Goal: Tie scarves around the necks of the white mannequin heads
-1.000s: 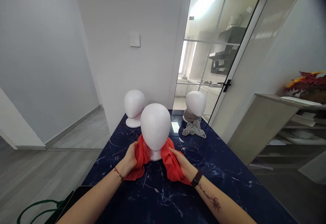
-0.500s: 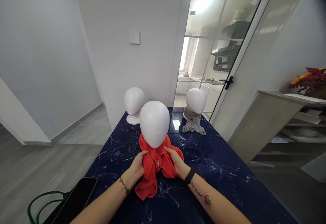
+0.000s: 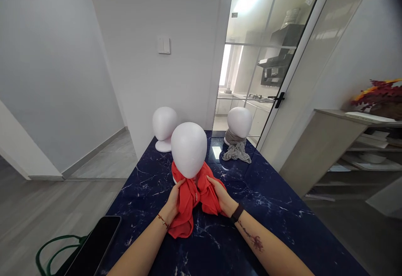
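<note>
At the near left corner a black phone [image 3: 94, 244] lies along the left edge of the worktop [image 3: 273, 196], a green strap [image 3: 64, 237] looping beside it. The left hand [image 3: 173, 198] and the right hand [image 3: 222, 196] each clamp a part of the red scarf [image 3: 185, 211]; the thumbs press on the near side, while most of the other fingers are hidden by cloth. The scarf sits around the neck of the near white head [image 3: 189, 148], its two parts meeting below the chin, the left one trailing onto the worktop. A pale mark, perhaps a tag, shows on the scarf, too small to read.

Blue marbled surface stretches from the right hand to the right edge, with a narrower strip between the left hand and the left edge. Both edges draw closer together towards the far end.

Beyond, at far left, another white head [image 3: 164, 122] stands near the edge. At far right a third head [image 3: 239, 121] wears a grey scarf [image 3: 237, 152], which spills onto the worktop. Past that stands a glass door [image 3: 280, 101], bearing a small label, unreadable from here.
</note>
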`<state>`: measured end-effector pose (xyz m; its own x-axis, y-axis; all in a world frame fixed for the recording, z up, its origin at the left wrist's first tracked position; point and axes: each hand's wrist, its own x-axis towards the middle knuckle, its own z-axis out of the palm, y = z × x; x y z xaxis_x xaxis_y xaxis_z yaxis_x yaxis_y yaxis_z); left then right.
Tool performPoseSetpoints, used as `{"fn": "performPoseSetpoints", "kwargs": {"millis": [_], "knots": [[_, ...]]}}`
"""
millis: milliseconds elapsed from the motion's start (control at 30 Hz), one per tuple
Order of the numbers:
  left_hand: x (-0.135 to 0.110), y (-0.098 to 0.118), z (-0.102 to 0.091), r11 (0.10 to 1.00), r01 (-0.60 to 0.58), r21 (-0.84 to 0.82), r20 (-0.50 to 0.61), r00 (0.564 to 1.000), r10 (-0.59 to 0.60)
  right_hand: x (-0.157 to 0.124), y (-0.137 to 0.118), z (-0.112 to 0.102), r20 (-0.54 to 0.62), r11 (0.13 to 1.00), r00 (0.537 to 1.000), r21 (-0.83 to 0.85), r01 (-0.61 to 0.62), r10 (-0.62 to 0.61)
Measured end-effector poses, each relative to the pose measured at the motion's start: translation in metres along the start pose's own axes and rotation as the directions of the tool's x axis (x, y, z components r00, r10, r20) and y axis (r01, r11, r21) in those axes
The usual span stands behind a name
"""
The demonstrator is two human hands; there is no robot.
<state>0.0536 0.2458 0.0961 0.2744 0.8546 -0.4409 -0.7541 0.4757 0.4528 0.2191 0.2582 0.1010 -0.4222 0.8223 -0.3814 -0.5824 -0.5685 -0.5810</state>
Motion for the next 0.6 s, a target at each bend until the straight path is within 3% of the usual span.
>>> {"fn": "performPoseSetpoints", "kwargs": {"millis": [233, 367, 433, 467, 533, 600], "knots": [[-0.002, -0.005, 0.002, 0.999, -0.034, 0.013, 0.075, 0.997, 0.033, -0.064, 0.015, 0.025, 0.046, 0.950, 0.998, -0.311, -0.024, 0.040], [0.000, -0.004, 0.001, 0.999, -0.027, 0.023, 0.052, 0.998, 0.025, -0.093, 0.037, 0.032, 0.103, 0.853, 0.994, -0.514, 0.086, -0.038], [0.000, -0.005, -0.001, 0.999, 0.005, 0.038, 0.032, 0.999, -0.006, -0.102, 0.046, 0.033, 0.147, 0.709, 0.985, -0.684, 0.170, -0.095], [0.000, -0.005, -0.002, 0.999, 0.018, 0.049, 0.028, 0.999, -0.020, -0.106, 0.050, 0.034, 0.173, 0.593, 0.977, -0.777, 0.212, -0.123], [0.001, -0.006, -0.003, 0.997, 0.018, 0.077, 0.024, 1.000, -0.020, -0.113, 0.056, 0.039, 0.202, 0.306, 0.965, -0.920, 0.245, -0.165], [0.002, -0.007, -0.005, 0.994, -0.018, 0.112, 0.010, 1.000, 0.017, -0.119, 0.060, 0.048, 0.195, 0.030, 0.964, -0.978, 0.204, -0.182]]}}
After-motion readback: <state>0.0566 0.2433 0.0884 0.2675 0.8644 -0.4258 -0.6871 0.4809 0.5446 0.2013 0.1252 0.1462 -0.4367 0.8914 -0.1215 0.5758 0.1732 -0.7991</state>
